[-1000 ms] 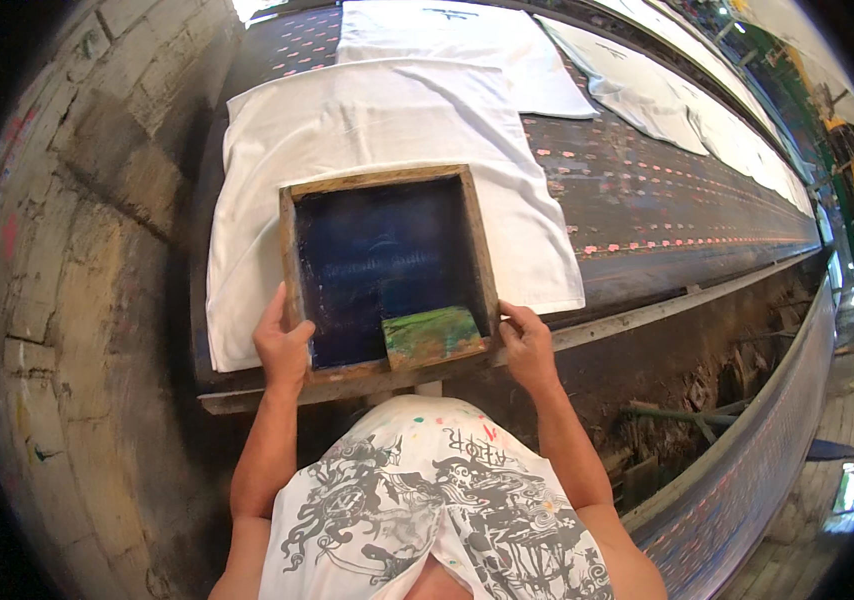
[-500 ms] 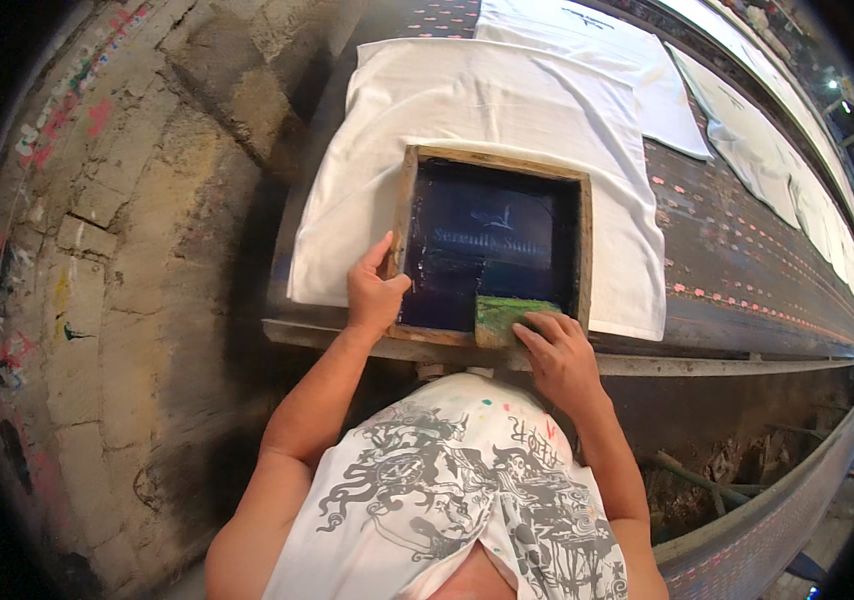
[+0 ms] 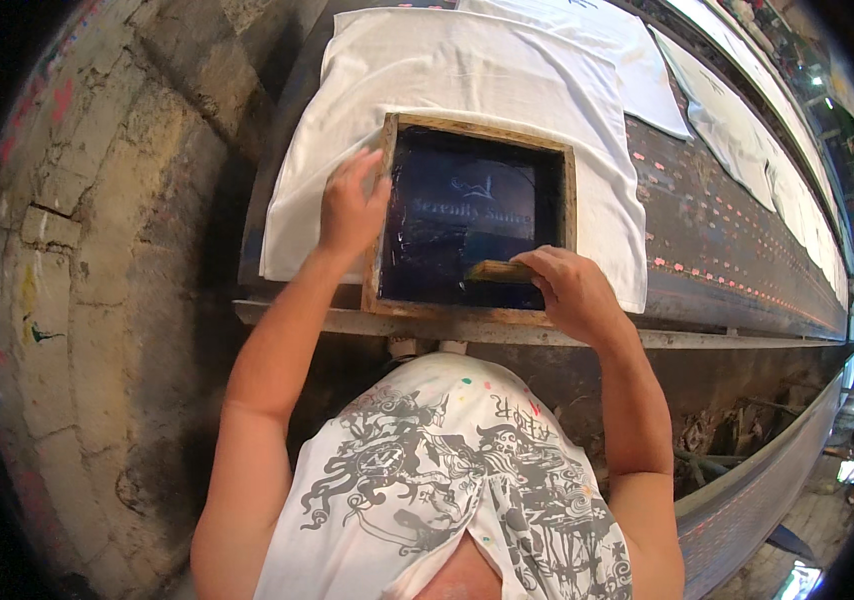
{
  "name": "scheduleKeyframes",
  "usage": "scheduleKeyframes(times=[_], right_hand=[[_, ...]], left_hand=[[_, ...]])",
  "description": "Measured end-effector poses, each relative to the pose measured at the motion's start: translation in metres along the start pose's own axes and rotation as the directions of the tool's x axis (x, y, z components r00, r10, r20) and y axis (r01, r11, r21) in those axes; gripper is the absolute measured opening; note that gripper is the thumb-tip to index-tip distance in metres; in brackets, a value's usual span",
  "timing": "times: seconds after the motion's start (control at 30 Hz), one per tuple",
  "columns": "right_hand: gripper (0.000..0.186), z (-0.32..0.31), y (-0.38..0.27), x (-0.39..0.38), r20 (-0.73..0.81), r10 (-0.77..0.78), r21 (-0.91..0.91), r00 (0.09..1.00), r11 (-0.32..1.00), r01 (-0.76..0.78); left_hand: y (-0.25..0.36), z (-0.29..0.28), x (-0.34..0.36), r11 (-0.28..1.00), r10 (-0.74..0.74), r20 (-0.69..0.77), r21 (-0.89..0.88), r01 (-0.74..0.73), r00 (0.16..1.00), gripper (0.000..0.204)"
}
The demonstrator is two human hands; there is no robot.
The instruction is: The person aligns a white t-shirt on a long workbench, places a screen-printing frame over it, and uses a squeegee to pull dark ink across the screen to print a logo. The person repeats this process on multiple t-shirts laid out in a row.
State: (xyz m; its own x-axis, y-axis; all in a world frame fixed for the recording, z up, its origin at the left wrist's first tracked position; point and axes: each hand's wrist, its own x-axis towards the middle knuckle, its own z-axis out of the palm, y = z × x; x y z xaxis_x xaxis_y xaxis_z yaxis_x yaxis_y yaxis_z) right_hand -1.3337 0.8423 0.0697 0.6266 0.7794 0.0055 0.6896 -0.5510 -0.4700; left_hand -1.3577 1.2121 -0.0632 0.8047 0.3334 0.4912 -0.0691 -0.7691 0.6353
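Note:
A wooden-framed printing screen (image 3: 379, 250) with dark blue mesh lies on a white T-shirt (image 3: 467, 60) spread over the table. A pale design with lettering shows in the mesh. My right hand (image 3: 577, 290) grips a small squeegee (image 3: 492, 271) with a greenish face, held tilted over the lower part of the mesh. Whether its blade touches the mesh, I cannot tell. Beside the screen's left rail, my left hand (image 3: 352, 210) is raised with its fingers stretched out and a little blurred. Its thumb is close to the rail, and nothing shows in its grasp.
More white shirts (image 3: 717, 110) lie along the dark printing table (image 3: 697, 210), which has rows of pinkish spots. A pale ledge (image 3: 327, 318) runs along its near edge. Cracked concrete floor (image 3: 97, 300) is at left. Another long table (image 3: 767, 470) stands at lower right.
My left hand has let go of the screen's left rail and moved up beside it. My right hand has lifted and tipped the squeegee from the screen's lower right corner.

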Motion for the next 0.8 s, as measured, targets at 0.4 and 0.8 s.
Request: scheduleKeyframes(times=[0.4, 0.8], right_hand=[[0.055, 0.047, -0.025, -0.046, -0.151, 0.023, -0.095, 0.988, 0.995, -0.038], [0.072, 0.022, -0.021, 0.047, 0.118, -0.119, -0.405, 0.986, 0.901, 0.157]], left_hand=[[-0.008, 0.056, 0.072, 0.954, -0.256, -0.076, 0.144, 0.264, 0.964, 0.029], [-0.013, 0.062, 0.067, 0.968, -0.183, -0.145, 0.145, 0.204, 0.972, 0.025]])
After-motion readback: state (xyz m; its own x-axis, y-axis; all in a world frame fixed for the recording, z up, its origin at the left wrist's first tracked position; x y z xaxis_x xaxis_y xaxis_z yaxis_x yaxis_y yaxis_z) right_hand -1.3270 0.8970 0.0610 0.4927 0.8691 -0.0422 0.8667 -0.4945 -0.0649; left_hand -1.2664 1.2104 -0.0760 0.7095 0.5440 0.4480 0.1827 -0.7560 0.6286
